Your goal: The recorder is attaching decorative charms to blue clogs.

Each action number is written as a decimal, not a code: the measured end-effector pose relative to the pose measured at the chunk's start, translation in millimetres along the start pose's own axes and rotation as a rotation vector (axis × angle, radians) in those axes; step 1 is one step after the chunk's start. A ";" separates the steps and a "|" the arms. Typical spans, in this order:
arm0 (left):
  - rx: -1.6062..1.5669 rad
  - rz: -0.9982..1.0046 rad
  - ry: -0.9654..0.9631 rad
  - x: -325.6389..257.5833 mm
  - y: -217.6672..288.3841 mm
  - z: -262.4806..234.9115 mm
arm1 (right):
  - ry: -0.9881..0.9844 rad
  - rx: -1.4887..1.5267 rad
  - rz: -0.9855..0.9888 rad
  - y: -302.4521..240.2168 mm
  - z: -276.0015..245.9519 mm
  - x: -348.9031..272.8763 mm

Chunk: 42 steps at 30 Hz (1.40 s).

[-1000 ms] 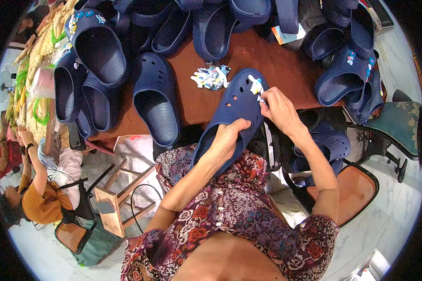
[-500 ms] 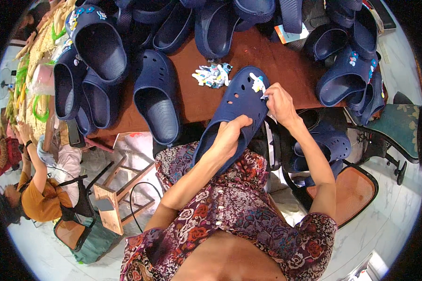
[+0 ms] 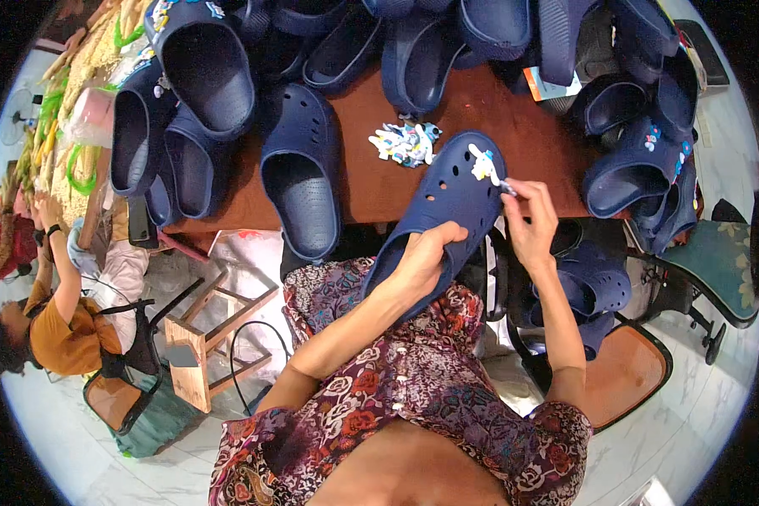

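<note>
My left hand (image 3: pixel 424 260) grips the heel end of a navy blue foam clog (image 3: pixel 447 202), holding it tilted over the near edge of the brown table (image 3: pixel 379 190). A small white and blue charm (image 3: pixel 484 163) sits on the clog's perforated toe. My right hand (image 3: pixel 527 221) is at the toe's right side, its fingertips pinched on a small piece beside that charm. A little heap of white and blue charms (image 3: pixel 406 143) lies on the table just left of the clog's toe.
Several navy clogs cover the table, one (image 3: pixel 302 173) lying just left of mine, and more clogs (image 3: pixel 641 143) pile up at the right. More clogs rest on an orange chair (image 3: pixel 624 371). A wooden stool (image 3: pixel 211 337) stands at lower left, and another person (image 3: pixel 55 295) sits at far left.
The clog and both hands have shifted slightly toward the right in view. My right hand stays pinched at the charm on the toe, and my left hand keeps its grip.
</note>
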<state>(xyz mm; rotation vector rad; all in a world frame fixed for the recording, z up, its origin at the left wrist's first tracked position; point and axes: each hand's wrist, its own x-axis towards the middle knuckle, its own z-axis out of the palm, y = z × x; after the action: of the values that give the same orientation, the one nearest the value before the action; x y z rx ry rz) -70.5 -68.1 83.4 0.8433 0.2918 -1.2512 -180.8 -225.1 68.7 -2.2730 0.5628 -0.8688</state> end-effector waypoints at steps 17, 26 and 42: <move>0.033 0.001 -0.050 -8.4 -9.9 -6.2 | -0.599 -0.441 0.040 -5.1 63.5 125.1; 0.044 0.046 -0.071 -2.3 -9.2 -5.2 | -0.347 0.044 0.058 -1.1 37.8 126.4; -0.005 0.148 -0.049 1.9 -22.2 2.5 | -0.121 -0.380 0.038 -38.2 -4.1 25.3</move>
<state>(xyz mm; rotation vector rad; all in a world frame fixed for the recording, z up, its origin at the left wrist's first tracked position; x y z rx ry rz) -90.9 -72.7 75.0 0.8139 0.1896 -1.1310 -160.1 -214.3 108.4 -2.6243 0.7656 -0.6408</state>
